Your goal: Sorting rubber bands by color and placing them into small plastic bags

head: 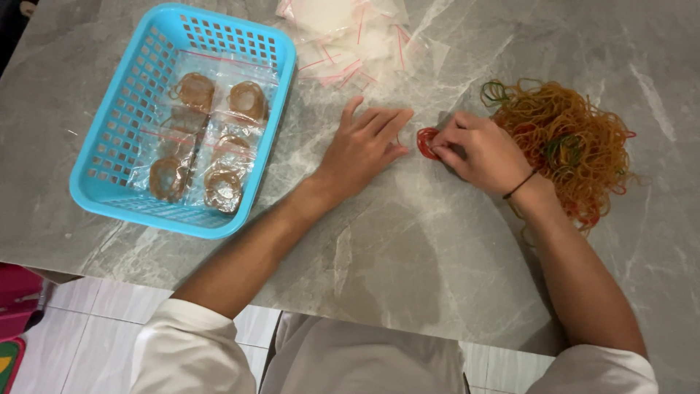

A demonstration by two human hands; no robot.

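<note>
The small bunch of red rubber bands [426,142], at centre frame on the grey marble-look table [408,277], looks light, soft and stretchy; pinching the whole loop together seems the surest hold. The right hand [477,149] is curled, fingertips pinching it. The left hand [364,149] lies flat and open just left of it, holding nothing. A tangled orange-brown heap of rubber bands [576,138] sits right.

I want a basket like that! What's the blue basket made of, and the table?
The blue basket looks like moulded plastic: even bright colour, a grid of holes, smooth glossy rim. The table looks like grey marble or a stone-look slab, with pale veins and a soft sheen; which one is unclear.
</note>
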